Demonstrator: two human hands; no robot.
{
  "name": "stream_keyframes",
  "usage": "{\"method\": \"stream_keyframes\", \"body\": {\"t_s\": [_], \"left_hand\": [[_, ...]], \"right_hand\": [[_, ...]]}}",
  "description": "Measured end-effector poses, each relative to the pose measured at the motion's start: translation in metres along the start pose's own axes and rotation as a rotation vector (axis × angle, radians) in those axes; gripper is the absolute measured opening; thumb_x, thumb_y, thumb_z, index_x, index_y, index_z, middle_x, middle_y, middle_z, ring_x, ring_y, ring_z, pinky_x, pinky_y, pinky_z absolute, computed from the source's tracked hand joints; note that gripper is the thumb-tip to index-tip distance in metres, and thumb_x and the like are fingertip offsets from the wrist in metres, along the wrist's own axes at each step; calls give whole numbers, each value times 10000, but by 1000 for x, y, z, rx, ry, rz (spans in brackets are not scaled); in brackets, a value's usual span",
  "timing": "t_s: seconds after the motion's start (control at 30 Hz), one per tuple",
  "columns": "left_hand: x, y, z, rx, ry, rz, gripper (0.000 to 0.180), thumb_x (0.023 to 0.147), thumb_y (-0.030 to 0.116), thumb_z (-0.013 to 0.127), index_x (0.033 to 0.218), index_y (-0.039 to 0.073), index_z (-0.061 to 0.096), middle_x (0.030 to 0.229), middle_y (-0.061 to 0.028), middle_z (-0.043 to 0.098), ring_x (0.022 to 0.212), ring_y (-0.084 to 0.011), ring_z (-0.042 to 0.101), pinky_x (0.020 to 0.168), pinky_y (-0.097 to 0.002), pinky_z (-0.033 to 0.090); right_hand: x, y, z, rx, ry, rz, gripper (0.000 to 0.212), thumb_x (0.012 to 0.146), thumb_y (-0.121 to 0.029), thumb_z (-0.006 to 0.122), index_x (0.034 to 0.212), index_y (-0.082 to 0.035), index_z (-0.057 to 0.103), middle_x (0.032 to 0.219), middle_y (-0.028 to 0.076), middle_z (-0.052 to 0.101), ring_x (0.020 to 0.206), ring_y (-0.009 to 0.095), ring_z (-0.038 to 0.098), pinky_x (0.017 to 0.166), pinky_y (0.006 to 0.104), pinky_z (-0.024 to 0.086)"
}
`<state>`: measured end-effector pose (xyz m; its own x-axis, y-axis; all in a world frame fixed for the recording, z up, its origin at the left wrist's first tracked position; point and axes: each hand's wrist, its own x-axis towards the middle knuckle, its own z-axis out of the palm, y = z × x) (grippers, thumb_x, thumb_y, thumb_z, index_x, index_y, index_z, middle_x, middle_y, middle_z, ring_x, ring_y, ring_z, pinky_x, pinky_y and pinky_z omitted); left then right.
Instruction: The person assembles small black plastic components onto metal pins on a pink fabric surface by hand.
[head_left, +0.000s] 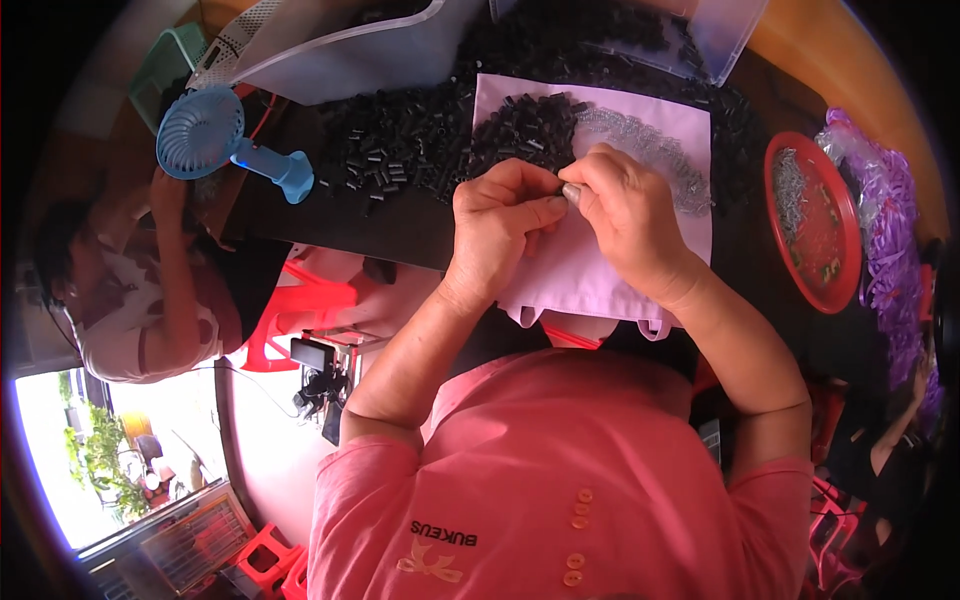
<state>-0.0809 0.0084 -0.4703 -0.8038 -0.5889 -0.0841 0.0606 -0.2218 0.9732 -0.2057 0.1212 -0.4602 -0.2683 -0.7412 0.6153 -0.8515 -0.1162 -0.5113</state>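
Note:
My left hand [500, 215] and my right hand [630, 205] meet fingertip to fingertip above a pink cloth [610, 265] on the dark table. Thumb and forefinger are pinched in both. A tiny dark piece shows between the left fingertips, mostly covered; it looks like one of the small black tubes. Whatever the right fingers pinch is hidden. Just beyond the left hand, a heap of short black tubes [525, 130] lies on the cloth. Beside it, past my right hand, spreads a pile of small silvery metal pieces [655, 150], too fine to tell their kind.
Many more black tubes [385, 150] cover the table [330, 220] around clear plastic bins [360, 60]. At left lies a blue hand fan [205, 135], near another person [150, 290]. A red tray [815, 225] with silvery pieces and purple plastic wrapping [890, 240] stand at right.

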Motion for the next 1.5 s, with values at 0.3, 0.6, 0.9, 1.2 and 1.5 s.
{"method": "stream_keyframes", "body": {"t_s": [0.3,0.6,0.9,1.2,1.5], "left_hand": [[1,1,-3,-184,-21,-23,105,811,-50,679,906,-14,655,756,-52,648,605,-83,562,543,-205,432],[1,0,-1,-140,-52,2,94,794,-37,685,880,-8,658,790,-32,658,719,-84,584,675,-201,461],[4,-1,-1,-205,-42,16,98,782,-35,686,876,-21,663,765,-38,654,651,-88,572,626,-207,453],[3,-1,-2,-139,-63,18,55,834,14,667,876,-21,663,768,-45,655,642,-94,577,602,-217,458],[3,0,1,-213,-56,16,99,899,62,630,892,-26,673,794,-71,674,652,-109,600,580,-220,457]], "right_hand": [[0,-4,-1,125,-32,26,244,707,-4,653,934,-48,573,844,114,592,752,323,606,650,425,474],[-3,1,11,-255,76,-199,279,637,-76,705,847,-82,521,777,70,534,693,274,562,635,397,428],[-1,4,9,-264,94,-193,252,648,-98,698,840,-78,536,782,70,531,692,262,556,623,389,424],[-1,8,1,-413,19,-315,246,661,-191,705,828,-68,572,795,66,529,705,250,557,665,391,431],[0,7,-9,-347,-2,-283,254,641,-219,733,763,-84,555,759,70,526,675,255,575,654,390,447]]}}
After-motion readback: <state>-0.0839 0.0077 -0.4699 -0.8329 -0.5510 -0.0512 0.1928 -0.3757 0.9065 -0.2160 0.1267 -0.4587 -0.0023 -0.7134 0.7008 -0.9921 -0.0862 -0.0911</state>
